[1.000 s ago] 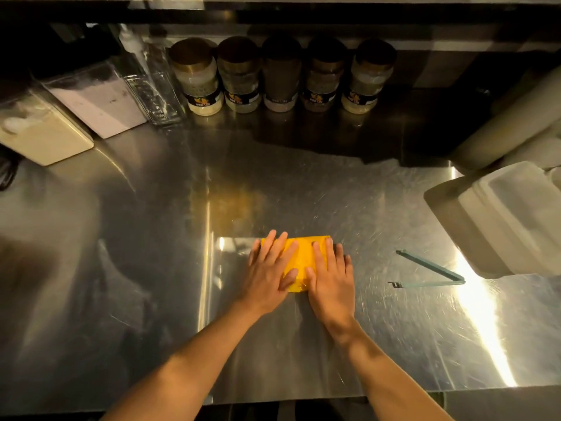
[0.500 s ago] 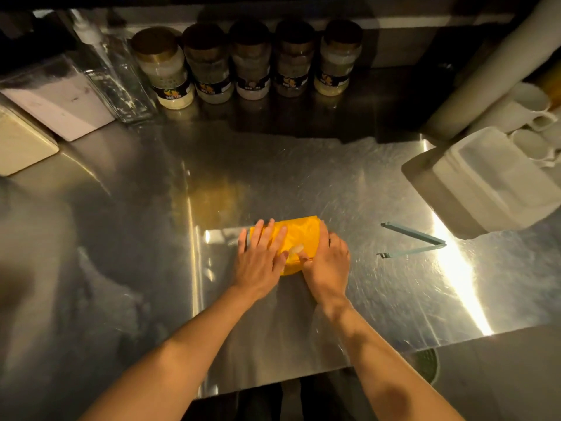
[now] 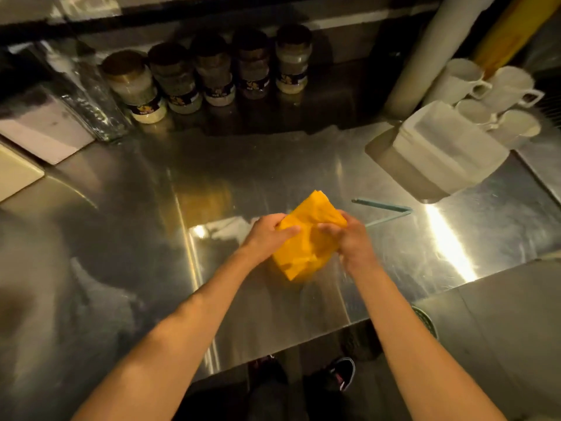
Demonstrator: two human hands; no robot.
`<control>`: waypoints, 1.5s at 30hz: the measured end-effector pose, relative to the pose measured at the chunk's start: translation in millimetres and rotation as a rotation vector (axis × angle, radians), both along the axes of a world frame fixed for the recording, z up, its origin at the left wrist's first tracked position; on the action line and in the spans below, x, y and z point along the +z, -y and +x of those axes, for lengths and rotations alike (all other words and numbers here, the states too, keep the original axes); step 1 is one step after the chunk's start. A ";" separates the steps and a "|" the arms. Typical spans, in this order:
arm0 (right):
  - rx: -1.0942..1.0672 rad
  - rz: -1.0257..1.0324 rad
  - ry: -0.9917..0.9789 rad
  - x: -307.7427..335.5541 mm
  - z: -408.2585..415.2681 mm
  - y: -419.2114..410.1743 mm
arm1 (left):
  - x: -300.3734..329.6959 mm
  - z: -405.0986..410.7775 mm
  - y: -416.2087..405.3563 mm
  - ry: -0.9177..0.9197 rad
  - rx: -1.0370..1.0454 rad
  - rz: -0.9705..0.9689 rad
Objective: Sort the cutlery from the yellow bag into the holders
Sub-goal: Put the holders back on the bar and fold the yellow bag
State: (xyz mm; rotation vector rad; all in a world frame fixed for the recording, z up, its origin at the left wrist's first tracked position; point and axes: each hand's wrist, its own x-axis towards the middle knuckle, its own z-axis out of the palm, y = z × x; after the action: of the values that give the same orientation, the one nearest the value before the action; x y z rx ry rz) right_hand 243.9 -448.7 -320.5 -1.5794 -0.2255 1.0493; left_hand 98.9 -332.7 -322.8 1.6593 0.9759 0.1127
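Just above the bench [image 3: 303,165], yellow bag [image 3: 306,241] pinched between both hands (left hand [image 3: 267,235], right hand [image 3: 352,241]), long axis tilted away-right, equally near each.

Bag [image 3: 308,238] held between left hand [image 3: 267,235] and right hand [image 3: 352,241] above the surface [image 3: 273,165]; jars [image 3: 209,71] behind; clip [image 3: 384,209] right; mugs [image 3: 491,95] far right.

counter [image 3: 127,208] left: bare | right: clip [image 3: 385,209], white container [image 3: 449,153]
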 end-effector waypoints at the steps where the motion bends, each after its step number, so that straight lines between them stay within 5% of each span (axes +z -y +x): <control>1: -0.073 0.068 -0.069 4.3 5.2 8.0 | 4.6 9.0 6.1 0.026 0.005 -0.033; 6: -0.338 0.094 -0.202 17.3 29.7 55.0 | 24.0 66.5 56.1 0.174 0.093 -0.184; 13: -0.486 -0.043 0.087 30.1 66.0 143.2 | 28.0 158.8 160.4 0.142 -0.006 -0.279; 18: -0.760 -0.091 0.104 26.2 101.9 224.4 | 24.7 212.2 228.9 0.085 -0.278 -0.210; 30: -0.915 -0.399 0.050 -36.4 122.9 323.9 | -23.4 263.2 325.0 0.032 -0.574 -0.036; 40: -1.216 -0.465 -0.201 -92.8 90.1 349.9 | -91.3 239.0 340.2 -0.320 -0.796 -0.306; 45: -1.222 -0.407 -0.416 -136.4 90.1 367.2 | -135.9 249.6 360.1 -0.380 -0.637 -0.310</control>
State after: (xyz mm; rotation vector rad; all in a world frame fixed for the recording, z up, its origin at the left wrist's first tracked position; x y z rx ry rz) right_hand 334.0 -815.8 -456.9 -1.4009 1.1661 0.3966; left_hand 348.5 -692.7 -458.7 1.6492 0.6484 -0.7650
